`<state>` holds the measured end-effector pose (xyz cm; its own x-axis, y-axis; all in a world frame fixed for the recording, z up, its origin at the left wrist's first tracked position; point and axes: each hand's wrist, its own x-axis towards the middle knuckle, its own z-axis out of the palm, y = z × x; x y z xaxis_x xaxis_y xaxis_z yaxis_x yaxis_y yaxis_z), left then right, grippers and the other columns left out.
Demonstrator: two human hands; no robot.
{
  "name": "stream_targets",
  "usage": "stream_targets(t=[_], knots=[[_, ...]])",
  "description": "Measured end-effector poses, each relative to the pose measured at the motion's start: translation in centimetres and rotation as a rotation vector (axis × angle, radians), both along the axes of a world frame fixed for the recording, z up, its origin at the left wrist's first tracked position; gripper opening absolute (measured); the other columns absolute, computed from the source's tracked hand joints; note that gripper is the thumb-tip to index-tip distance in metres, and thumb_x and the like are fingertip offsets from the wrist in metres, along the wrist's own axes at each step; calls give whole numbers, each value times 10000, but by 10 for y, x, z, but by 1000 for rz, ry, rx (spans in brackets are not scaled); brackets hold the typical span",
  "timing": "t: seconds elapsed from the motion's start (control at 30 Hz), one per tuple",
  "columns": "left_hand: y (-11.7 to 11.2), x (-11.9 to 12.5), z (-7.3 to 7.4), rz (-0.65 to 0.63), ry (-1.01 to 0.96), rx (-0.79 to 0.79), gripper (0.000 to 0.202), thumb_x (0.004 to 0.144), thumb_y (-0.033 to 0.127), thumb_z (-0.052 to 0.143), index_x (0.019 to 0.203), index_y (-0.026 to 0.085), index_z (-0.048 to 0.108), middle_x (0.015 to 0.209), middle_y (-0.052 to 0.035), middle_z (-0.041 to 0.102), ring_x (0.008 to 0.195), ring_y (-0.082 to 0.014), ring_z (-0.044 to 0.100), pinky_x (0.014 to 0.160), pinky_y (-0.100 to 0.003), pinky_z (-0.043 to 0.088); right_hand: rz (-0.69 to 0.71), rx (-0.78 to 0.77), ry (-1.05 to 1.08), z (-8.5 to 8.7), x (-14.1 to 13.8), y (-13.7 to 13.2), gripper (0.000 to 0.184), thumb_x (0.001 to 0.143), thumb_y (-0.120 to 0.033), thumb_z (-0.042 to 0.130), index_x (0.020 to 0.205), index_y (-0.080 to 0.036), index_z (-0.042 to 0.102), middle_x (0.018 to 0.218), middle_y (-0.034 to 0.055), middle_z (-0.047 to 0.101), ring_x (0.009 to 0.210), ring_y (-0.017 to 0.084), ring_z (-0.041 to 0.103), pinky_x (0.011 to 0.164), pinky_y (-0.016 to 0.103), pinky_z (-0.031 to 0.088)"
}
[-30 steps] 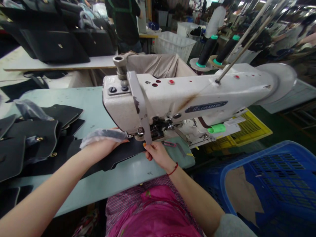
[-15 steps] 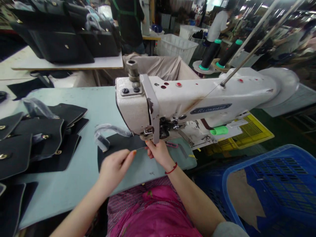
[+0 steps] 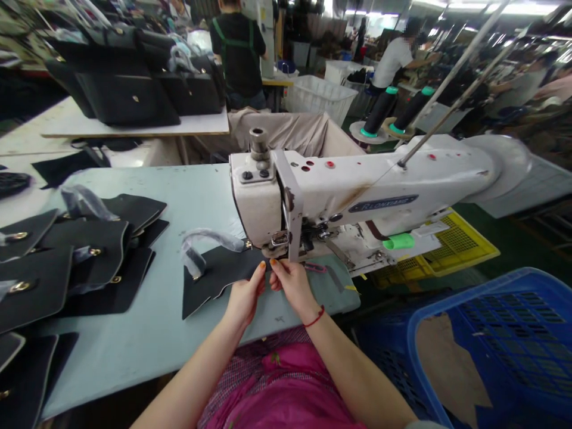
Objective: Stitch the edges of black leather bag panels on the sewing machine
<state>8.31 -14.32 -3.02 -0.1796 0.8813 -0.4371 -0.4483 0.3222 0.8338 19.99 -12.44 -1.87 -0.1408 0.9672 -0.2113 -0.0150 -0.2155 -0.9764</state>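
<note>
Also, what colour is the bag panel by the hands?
Black; the bag panel shows best in the head view.

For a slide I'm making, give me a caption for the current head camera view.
Left hand and right hand hold the edge of a black panel at a white sewing machine.

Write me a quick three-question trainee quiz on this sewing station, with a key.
1. Multiple choice: Which wrist wears the red bracelet?
A) left
B) right
C) both

2. True or false: The blue basket stands at the person's left side.

3. Open: Where are the fingertips of the left hand and right hand?

Key:
1. B
2. False; it stands at the right.
3. Close together at the near edge of the black panel, by the needle end of the sewing machine.
</note>
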Motion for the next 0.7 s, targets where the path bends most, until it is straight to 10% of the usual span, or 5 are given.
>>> stream_targets(t=[0.2,0.7], knots=[[2,0,-7,-107,-188,5,565,698,562,759,498,200,374,486,83,285,452,-64,287,457,-234,314,-92,-36,118,-7,-8,-9,452,841,-597,575,669,-183,523,581,-16,551,472,89,495,488,201,427],[10,-14,1,-236,91,-15,467,630,572,779,578,155,575,529,38,431,490,-90,370,478,-235,315,-31,183,-188,-13,17,-24,388,959,-519,444,783,-195,563,595,-12,536,524,116,523,528,208,419]])
